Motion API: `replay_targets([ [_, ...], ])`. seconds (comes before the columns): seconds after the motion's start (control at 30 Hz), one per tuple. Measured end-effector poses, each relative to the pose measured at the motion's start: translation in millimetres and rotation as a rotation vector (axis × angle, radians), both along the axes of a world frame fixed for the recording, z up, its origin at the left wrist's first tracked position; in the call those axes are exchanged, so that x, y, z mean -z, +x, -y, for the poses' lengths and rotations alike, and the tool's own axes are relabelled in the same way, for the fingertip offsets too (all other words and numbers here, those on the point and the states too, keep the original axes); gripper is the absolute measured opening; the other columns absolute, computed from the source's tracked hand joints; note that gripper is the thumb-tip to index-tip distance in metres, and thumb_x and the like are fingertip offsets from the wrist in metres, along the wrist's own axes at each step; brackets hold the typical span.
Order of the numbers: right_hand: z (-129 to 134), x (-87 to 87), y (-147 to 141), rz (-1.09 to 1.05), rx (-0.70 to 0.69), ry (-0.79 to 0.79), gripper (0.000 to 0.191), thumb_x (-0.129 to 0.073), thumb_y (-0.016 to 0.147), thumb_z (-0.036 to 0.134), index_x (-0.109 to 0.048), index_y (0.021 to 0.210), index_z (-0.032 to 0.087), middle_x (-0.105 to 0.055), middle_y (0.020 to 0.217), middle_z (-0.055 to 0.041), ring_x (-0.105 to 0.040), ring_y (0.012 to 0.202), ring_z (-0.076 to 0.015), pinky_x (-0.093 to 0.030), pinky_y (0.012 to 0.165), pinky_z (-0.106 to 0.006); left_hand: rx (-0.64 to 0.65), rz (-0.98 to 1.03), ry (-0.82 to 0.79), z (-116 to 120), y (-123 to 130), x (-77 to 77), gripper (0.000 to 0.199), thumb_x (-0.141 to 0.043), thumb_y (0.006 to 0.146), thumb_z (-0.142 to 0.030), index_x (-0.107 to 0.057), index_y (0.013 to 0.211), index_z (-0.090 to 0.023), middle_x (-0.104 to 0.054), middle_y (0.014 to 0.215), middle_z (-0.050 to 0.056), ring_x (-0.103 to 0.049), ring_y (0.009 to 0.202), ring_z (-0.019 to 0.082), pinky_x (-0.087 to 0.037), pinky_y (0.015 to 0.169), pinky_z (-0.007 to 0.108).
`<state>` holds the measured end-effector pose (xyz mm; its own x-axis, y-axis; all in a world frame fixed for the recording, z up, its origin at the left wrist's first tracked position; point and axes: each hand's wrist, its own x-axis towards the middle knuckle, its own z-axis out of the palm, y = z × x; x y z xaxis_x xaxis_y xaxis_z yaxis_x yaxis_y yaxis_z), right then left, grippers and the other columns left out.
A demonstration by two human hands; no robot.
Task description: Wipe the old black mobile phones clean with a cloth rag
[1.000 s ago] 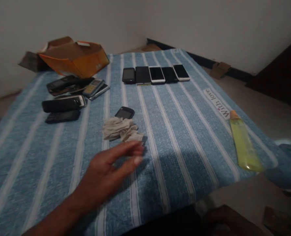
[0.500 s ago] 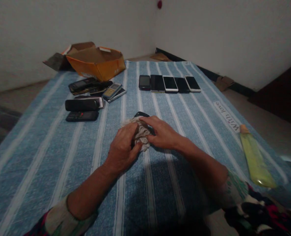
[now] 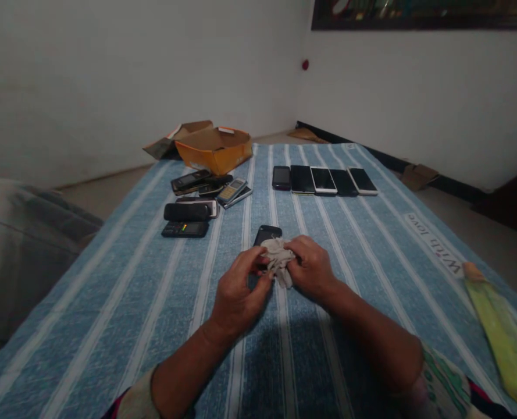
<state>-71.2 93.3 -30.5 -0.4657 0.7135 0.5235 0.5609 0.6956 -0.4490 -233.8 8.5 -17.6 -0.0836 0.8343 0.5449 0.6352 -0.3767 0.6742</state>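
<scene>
A crumpled pale cloth (image 3: pixel 279 262) lies bunched over the lower part of a dark mobile phone (image 3: pixel 268 233) in the middle of the bed-like surface. My right hand (image 3: pixel 313 267) grips the cloth from the right, its fingers closed in the folds. At the cloth's left edge, my left hand (image 3: pixel 243 291) has thumb and fingertips bent round the cloth, close against the phone's side. The phone's upper end shows beyond the cloth; its lower part is mostly hidden by cloth and fingers.
Several phones (image 3: pixel 323 180) lie in a row at the back right. More phones (image 3: pixel 186 228) are piled at the left, before an open orange cardboard box (image 3: pixel 217 158). A yellow-green bottle (image 3: pixel 498 331) lies at the right edge of the striped blue cloth cover (image 3: pixel 122 302).
The view has tilted up and shifted left. My right hand has drawn in over the cloth, and my left hand has slid to its left side, so more of the phone's top shows.
</scene>
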Motion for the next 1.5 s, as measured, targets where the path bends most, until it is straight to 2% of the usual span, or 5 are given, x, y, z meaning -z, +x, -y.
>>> replay_targets([
  [0.23, -12.1, 1.7, 6.9, -0.067, 0.101, 0.210, 0.032, -0.046, 0.075, 0.005, -0.067, 0.095, 0.018, -0.065, 0.093, -0.0107, -0.057, 0.092, -0.0258, -0.051, 0.082, -0.040, -0.280, -0.380, -0.109, -11.7, -13.2, -2.8, 0.041, -0.065, 0.080, -0.034, -0.054, 0.114, -0.016, -0.062, 0.115, 0.015, -0.057, 0.111, 0.035, -0.049, 0.092, 0.054],
  [0.67, 11.5, 2.6, -15.8, 0.015, -0.403, 0.094, 0.036, -0.044, 0.086, 0.009, -0.060, 0.117, 0.014, -0.061, 0.125, -0.0158, -0.051, 0.125, -0.0252, -0.042, 0.107, -0.046, -0.178, -0.357, -0.158, -20.5, -1.7, 22.6, 0.065, -0.062, 0.075, -0.026, -0.039, 0.134, -0.010, -0.063, 0.116, 0.018, -0.061, 0.108, 0.033, -0.050, 0.092, 0.050],
  [1.03, -8.6, 12.0, -11.6, 0.099, -0.144, 0.067, 0.031, -0.047, 0.086, 0.004, -0.066, 0.109, 0.014, -0.065, 0.115, -0.0172, -0.057, 0.116, -0.0276, -0.045, 0.102, -0.048, -0.107, -0.252, -0.190, -16.2, 0.1, 21.8, 0.068, -0.066, 0.070, -0.022, -0.044, 0.134, -0.014, -0.063, 0.120, 0.016, -0.060, 0.113, 0.033, -0.051, 0.094, 0.052],
  [1.23, 0.4, 11.1, -19.2, 0.091, -0.343, 0.079, 0.029, -0.049, 0.088, 0.008, -0.065, 0.111, 0.015, -0.064, 0.118, -0.0145, -0.055, 0.119, -0.0245, -0.045, 0.104, -0.041, -0.100, -0.235, -0.203, -14.1, -1.0, 21.5, 0.068, -0.065, 0.072, -0.022, -0.042, 0.136, -0.016, -0.062, 0.124, 0.015, -0.061, 0.113, 0.032, -0.053, 0.093, 0.050],
  [1.5, -5.5, 10.5, -23.5, 0.090, -0.239, 0.030, 0.030, -0.050, 0.087, 0.007, -0.064, 0.113, 0.016, -0.064, 0.117, -0.0144, -0.056, 0.118, -0.0244, -0.044, 0.104, -0.043, -0.110, -0.209, -0.198, -14.4, 0.9, 20.7, 0.072, -0.067, 0.070, -0.021, -0.041, 0.137, -0.017, -0.063, 0.125, 0.014, -0.060, 0.115, 0.031, -0.052, 0.096, 0.049],
])
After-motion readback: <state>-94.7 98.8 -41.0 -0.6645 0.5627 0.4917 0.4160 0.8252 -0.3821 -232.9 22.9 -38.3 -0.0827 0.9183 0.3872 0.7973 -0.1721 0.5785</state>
